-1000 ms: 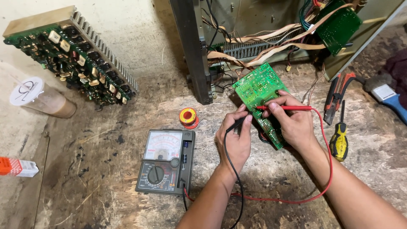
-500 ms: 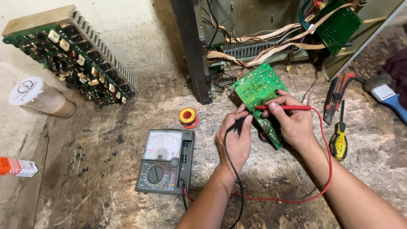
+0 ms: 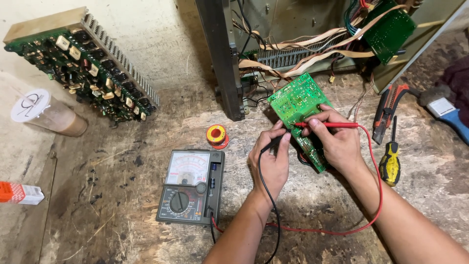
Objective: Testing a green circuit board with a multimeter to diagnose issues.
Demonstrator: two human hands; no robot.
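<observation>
A worn, scuffed counter [image 3: 122,205] carries everything here. At its back stands an opened metal cabinet [image 3: 273,29] with bundles of tan wires [image 3: 303,46] spilling out and a green board [image 3: 388,29] hanging among them. To the far left lies a long circuit board [image 3: 83,66] crowded with parts and edged with a ribbed metal strip. Near the middle front sits a grey meter [image 3: 190,188] with a needle dial and a round selector knob, its black lead [image 3: 266,195] and red lead [image 3: 371,195] trailing toward the hands. Just right of the meter, in front of the cabinet, a small green circuit board [image 3: 295,100] is propped tilted, and both hands work on it. The left hand [image 3: 271,164] has its fingers closed around the black probe [image 3: 274,143], whose tip meets the board's lower edge. The right hand [image 3: 337,144] pinches the red probe [image 3: 325,125] between thumb and fingers, laying it across the board with its tip touching the surface. To the right lie red-handled pliers [image 3: 388,110], a yellow-and-black screwdriver [image 3: 391,161] and a blue-handled brush [image 3: 447,112]. A tan capped tube [image 3: 46,115] rests at the left, and a small reel of solder [image 3: 216,135] sits between the meter and the cabinet.
</observation>
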